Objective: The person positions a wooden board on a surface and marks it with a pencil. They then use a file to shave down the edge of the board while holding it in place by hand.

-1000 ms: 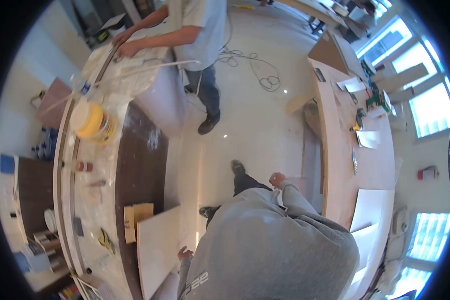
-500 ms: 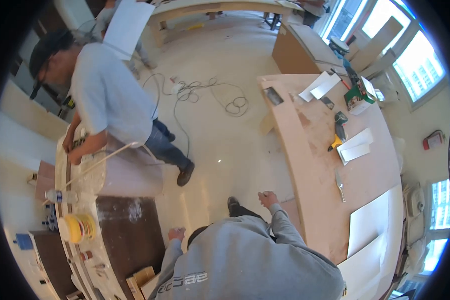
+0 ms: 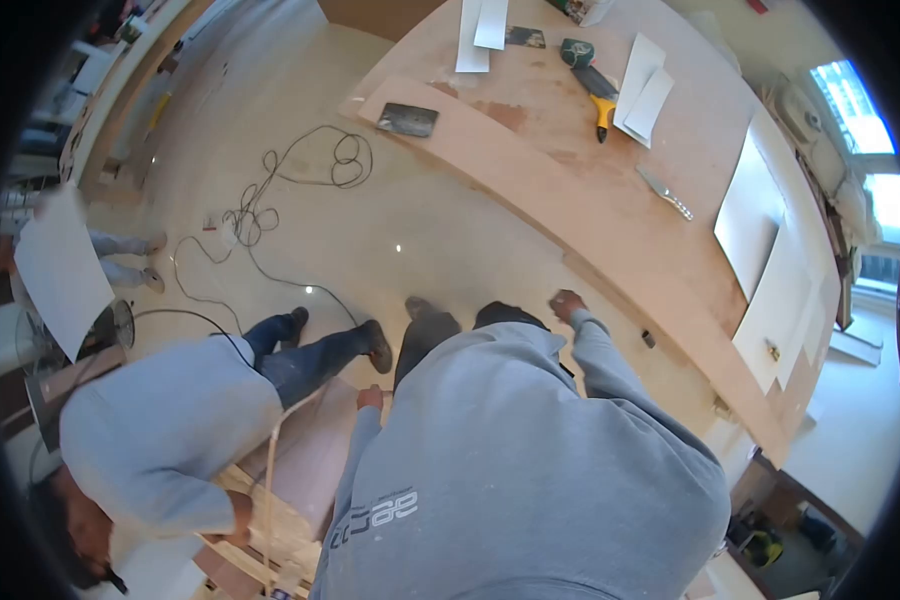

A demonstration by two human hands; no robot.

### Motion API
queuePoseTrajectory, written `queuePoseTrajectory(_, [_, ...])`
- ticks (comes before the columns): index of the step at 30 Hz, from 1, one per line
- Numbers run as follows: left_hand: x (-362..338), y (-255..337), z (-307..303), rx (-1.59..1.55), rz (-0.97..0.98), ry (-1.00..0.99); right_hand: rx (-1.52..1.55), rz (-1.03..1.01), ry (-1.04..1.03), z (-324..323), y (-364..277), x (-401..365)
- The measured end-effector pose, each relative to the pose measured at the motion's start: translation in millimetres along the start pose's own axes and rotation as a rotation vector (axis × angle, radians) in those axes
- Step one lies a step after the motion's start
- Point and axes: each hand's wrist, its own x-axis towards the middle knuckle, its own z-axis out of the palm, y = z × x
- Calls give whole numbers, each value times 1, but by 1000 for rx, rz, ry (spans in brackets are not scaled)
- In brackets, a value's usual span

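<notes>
My left hand (image 3: 370, 397) hangs low at my side, near the pinkish panel beside the co-worker. Only its knuckles show past the grey sleeve; its fingers are hidden. My right hand (image 3: 567, 304) is out in front beside the long edge of the wooden worktable (image 3: 530, 190). Its fingers are curled in, and I see nothing in them. On that table lie a yellow-and-dark heat gun or drill-like tool (image 3: 595, 98), a putty knife (image 3: 664, 193), a dark flat plate (image 3: 408, 120) and white sheets (image 3: 750, 205). Neither hand touches them.
A co-worker in a grey shirt (image 3: 170, 410) bends over a bench at lower left. Loose black cable (image 3: 270, 215) lies coiled across the floor (image 3: 430, 215). Farther left, another person is partly behind a white panel (image 3: 62, 270), near a fan (image 3: 115, 325).
The view has turned to the right and my body has moved forward along the worktable. My right hand is now closer to its edge. The co-worker appears lower in the view.
</notes>
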Motion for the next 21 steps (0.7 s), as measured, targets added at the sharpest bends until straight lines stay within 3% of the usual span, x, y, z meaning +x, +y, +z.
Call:
queuePoseTrajectory(1, [0,2,-23,191,58,-14,43,84,-28,-12,-6,-28])
queuePoseTrajectory(2, [14,-2,-46,141,33,-13,50,185,-111,-3,8,-25])
queuePoseTrajectory(4, [48,-5,-88,24,-28,0,222,349,-45,11,2,-43])
queuePoseTrajectory(6, [56,9,-148,-23,-69,90,243,416,-52,13,-37,-63])
queuePoseTrajectory(7, [77,0,-162,-205,-94,56,247,453,-71,19,-59,-79])
queuePoseTrajectory(8, [103,-17,-173,-391,-120,36,236,424,-88,26,-83,-85])
queuePoseTrajectory(10, [151,-28,-195,-172,43,161,226,350,-89,28,-129,-79])
queuePoseTrajectory(11, [164,-29,-205,-61,122,213,82,183,-15,73,-90,-38])
queuePoseTrajectory(12, [156,-16,-229,-99,24,150,-79,29,81,117,-52,3])
queuePoseTrajectory(13, [154,8,-259,-154,-76,124,-46,85,-93,125,-33,12])
queuePoseTrajectory(14, [165,4,-251,-175,-187,279,162,104,20,149,-31,38])
queuePoseTrajectory(15, [190,-8,-253,48,-59,218,11,66,-74,158,-34,80])
queuePoseTrajectory(16, [220,-27,-248,266,78,187,-87,69,-151,139,-79,88])
queuePoseTrajectory(17, [212,-8,-260,269,47,222,-167,58,-215,129,-112,97])
queuePoseTrajectory(18, [207,-4,-283,369,156,209,-238,32,-271,120,-140,109])
queuePoseTrajectory(19, [199,-3,-300,216,139,192,-306,8,-311,117,-158,117])
queuePoseTrajectory(21, [187,13,-336,-115,-267,156,-459,-309,-438,113,-174,167])
